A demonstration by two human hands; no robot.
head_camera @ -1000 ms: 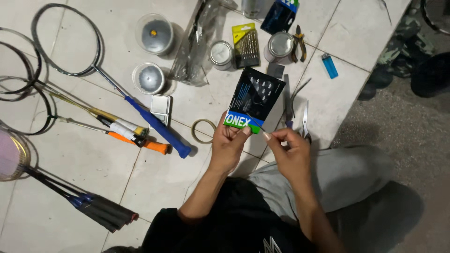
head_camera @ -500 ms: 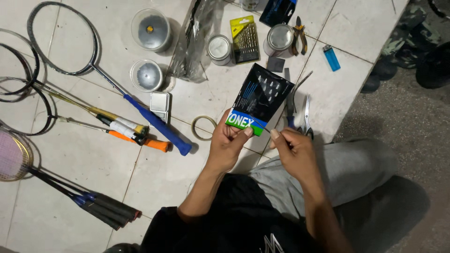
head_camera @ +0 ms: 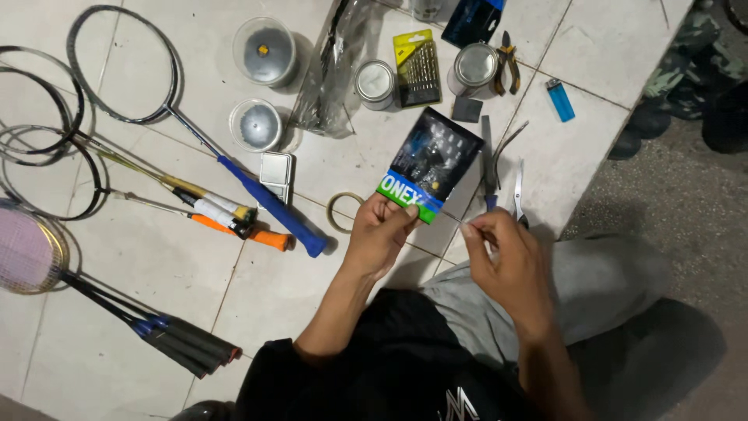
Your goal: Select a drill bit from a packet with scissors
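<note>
Your left hand [head_camera: 379, 236] pinches the black-and-green string packet [head_camera: 428, 166] by its lower edge; your right hand [head_camera: 505, 261] pinches a thin strand, fingers closed.

I am sitting on a white tiled floor [head_camera: 140, 312] that I use like a little repair shop for rackets. Badminton rackets [head_camera: 117, 78] lie all around me. There are drill bits in a yellow pack [head_camera: 417, 68], pliers [head_camera: 506, 66], small tins [head_camera: 475, 68] and a blue lighter [head_camera: 560, 99].
</note>
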